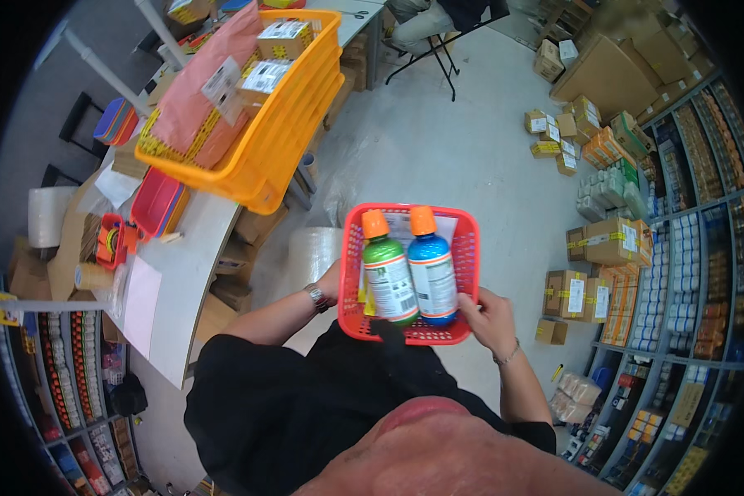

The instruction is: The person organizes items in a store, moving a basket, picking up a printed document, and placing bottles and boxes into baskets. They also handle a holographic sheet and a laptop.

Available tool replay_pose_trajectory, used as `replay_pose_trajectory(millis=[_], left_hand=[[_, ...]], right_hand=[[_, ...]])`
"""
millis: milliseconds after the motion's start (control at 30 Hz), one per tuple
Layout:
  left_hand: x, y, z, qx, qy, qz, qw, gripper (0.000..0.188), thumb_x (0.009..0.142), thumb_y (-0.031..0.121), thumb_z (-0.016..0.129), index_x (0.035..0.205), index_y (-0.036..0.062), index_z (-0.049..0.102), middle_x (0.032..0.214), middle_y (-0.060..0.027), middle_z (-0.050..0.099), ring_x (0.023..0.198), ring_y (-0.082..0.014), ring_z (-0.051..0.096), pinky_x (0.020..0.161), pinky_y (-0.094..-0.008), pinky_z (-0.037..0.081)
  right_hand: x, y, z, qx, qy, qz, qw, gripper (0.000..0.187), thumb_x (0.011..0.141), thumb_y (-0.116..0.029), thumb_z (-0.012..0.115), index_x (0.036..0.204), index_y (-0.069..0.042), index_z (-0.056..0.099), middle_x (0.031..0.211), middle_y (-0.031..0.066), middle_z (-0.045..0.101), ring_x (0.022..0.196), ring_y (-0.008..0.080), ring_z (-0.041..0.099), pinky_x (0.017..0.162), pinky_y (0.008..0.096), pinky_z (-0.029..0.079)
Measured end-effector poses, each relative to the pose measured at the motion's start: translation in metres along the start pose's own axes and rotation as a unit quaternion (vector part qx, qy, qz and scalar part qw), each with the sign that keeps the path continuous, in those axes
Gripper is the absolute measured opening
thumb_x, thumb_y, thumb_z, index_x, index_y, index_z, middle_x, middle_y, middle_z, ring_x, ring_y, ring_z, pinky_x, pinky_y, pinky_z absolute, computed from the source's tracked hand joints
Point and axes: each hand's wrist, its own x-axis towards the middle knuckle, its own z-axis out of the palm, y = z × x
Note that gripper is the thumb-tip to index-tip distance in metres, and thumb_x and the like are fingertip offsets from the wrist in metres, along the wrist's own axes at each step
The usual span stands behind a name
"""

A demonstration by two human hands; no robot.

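Observation:
A red plastic basket (pixel 348 273) with perforated sides is held up in front of my body. Two bottles with orange caps lie side by side in it, a green bottle (pixel 391 279) on the left and a blue bottle (pixel 431 277) on the right. Under them, a white paper (pixel 447 227) and a bit of something yellow show. My left hand (pixel 331 282) grips the basket's left side, its fingers mostly hidden behind the wall. On the other side, my right hand (pixel 489 319) is closed on the right rim near the front corner, thumb over the edge.
On the left, a table (pixel 192 273) carries a stack of orange crates (pixel 260 178) with parcels, coloured trays (pixel 159 202) and a tape dispenser (pixel 112 241). Cardboard boxes (pixel 565 293) and stocked shelves (pixel 686 281) line the right. A seated person (pixel 426 29) is at the far end.

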Motion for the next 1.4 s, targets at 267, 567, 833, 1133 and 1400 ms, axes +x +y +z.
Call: replay_pose_trajectory(millis=[267, 567, 833, 1133, 1400], left_hand=[[0.172, 0.175, 0.087, 0.198, -0.026, 0.103, 0.974, 0.041, 0.086, 0.012, 0.064, 0.125, 0.0052, 0.053, 0.116, -0.0049, 0.062, 0.107, -0.0115, 0.054, 0.092, -0.0320, 0.045], [0.343, 0.300, 0.035, 0.287, 0.051, 0.157, 0.944, 0.046, 0.086, 0.016, 0.065, 0.128, 0.0064, 0.051, 0.120, -0.0054, 0.060, 0.108, -0.0110, 0.053, 0.092, -0.0312, 0.045], [0.376, 0.409, -0.003, -0.127, 0.204, 0.141, 0.961, 0.045, 0.095, 0.022, 0.051, 0.137, 0.0076, 0.039, 0.132, -0.0062, 0.050, 0.119, -0.0136, 0.048, 0.100, -0.0322, 0.040], [0.494, 0.511, -0.057, -0.229, 0.250, 0.324, 0.883, 0.058, 0.101, 0.044, 0.027, 0.142, 0.0041, 0.030, 0.144, -0.0105, 0.037, 0.131, -0.0193, 0.037, 0.108, -0.0347, 0.030], [0.655, 0.582, -0.201, -0.219, 0.389, 0.399, 0.801, 0.055, 0.100, 0.046, 0.030, 0.136, 0.0054, 0.039, 0.132, -0.0085, 0.049, 0.117, -0.0166, 0.050, 0.100, -0.0339, 0.040]], right_hand=[[0.146, 0.057, -0.110, 0.279, 0.255, -0.039, 0.925, 0.045, 0.094, -0.024, 0.050, 0.130, 0.001, 0.043, 0.124, 0.0129, 0.054, 0.096, 0.0232, 0.061, 0.083, 0.0344, 0.048], [0.444, 0.052, -0.201, 0.526, -0.215, 0.087, 0.818, 0.055, 0.090, -0.026, 0.057, 0.135, -0.001, 0.037, 0.133, 0.0122, 0.048, 0.119, 0.0240, 0.051, 0.100, 0.0406, 0.043], [0.675, -0.052, -0.219, 0.495, -0.374, 0.040, 0.783, 0.055, 0.081, -0.020, 0.065, 0.127, 0.001, 0.045, 0.121, 0.0121, 0.057, 0.108, 0.0230, 0.059, 0.095, 0.0404, 0.048], [0.890, -0.114, -0.173, 0.506, -0.393, 0.060, 0.765, 0.056, 0.093, -0.040, 0.046, 0.135, -0.003, 0.040, 0.135, 0.0106, 0.048, 0.124, 0.0241, 0.047, 0.104, 0.0422, 0.039], [1.128, -0.241, -0.118, 0.406, -0.446, 0.067, 0.795, 0.061, 0.096, -0.050, 0.031, 0.137, -0.005, 0.038, 0.135, 0.0112, 0.048, 0.122, 0.0260, 0.048, 0.100, 0.0457, 0.042]])
